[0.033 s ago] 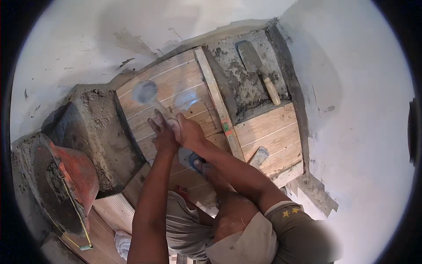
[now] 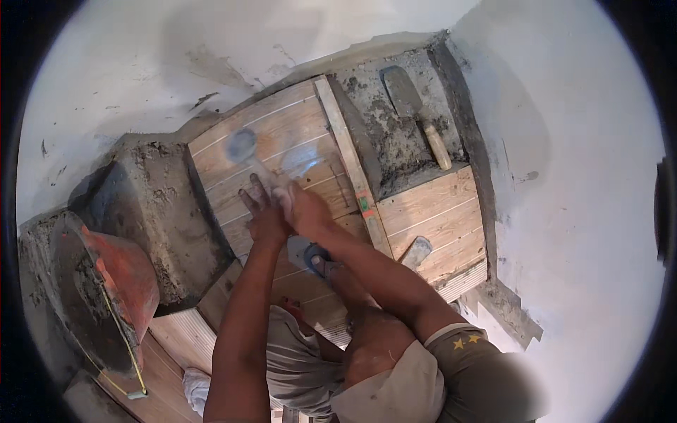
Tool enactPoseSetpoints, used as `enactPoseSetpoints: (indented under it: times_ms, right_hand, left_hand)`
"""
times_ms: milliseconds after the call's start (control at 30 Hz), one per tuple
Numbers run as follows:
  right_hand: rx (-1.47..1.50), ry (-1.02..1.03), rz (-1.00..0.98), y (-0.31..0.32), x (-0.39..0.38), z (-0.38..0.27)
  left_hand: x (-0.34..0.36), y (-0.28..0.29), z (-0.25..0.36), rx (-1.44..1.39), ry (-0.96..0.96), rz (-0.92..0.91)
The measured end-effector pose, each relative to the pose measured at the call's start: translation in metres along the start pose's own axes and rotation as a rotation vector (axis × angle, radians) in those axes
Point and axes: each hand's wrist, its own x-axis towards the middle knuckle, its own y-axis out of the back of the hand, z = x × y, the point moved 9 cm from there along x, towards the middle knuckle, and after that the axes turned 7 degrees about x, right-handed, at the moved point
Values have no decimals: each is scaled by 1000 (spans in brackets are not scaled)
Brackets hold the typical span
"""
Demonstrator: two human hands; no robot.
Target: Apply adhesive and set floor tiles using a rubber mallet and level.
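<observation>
My right hand (image 2: 309, 215) is closed round the pale handle (image 2: 261, 169) of a mallet with a round grey head (image 2: 241, 144), blurred over the wood-look tile (image 2: 226, 190). Beside it, my left hand (image 2: 264, 215) has its fingers spread, touching or very near the handle end; its thumb is unclear. A long straightedge (image 2: 335, 127) with a green vial lies just to the right on the tiles.
A trowel (image 2: 402, 95) lies on rough mortar at upper right, a pale tool (image 2: 416, 252) on tiles below it. An orange mortar bucket (image 2: 130, 282) sits left beside a rough bed (image 2: 166, 211). Walls border the top and right. My sandaled foot (image 2: 317, 262) is below my hands.
The mallet head has shifted slightly right and is more blurred. My right hand has moved a little with it; my left hand is almost unchanged.
</observation>
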Motion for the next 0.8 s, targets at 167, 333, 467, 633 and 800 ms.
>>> enactPoseSetpoints:
  times_ms: [167,333,467,633,800]
  right_hand:
    - [2,41,-3,12,-1,-18]
    - [-52,15,-43,9,16,-20]
    - [48,279,38,-3,-6,-63]
    - [232,625,195,45,-18,-88]
    - [-354,325,-44,-4,58,-40]
  left_hand:
    - [8,-7,-7,20,9,97]
    - [2,7,-2,74,20,76]
    - [19,-35,-50,182,3,219]
    - [5,-4,-9,2,100,-68]
    - [-4,14,4,13,45,-112]
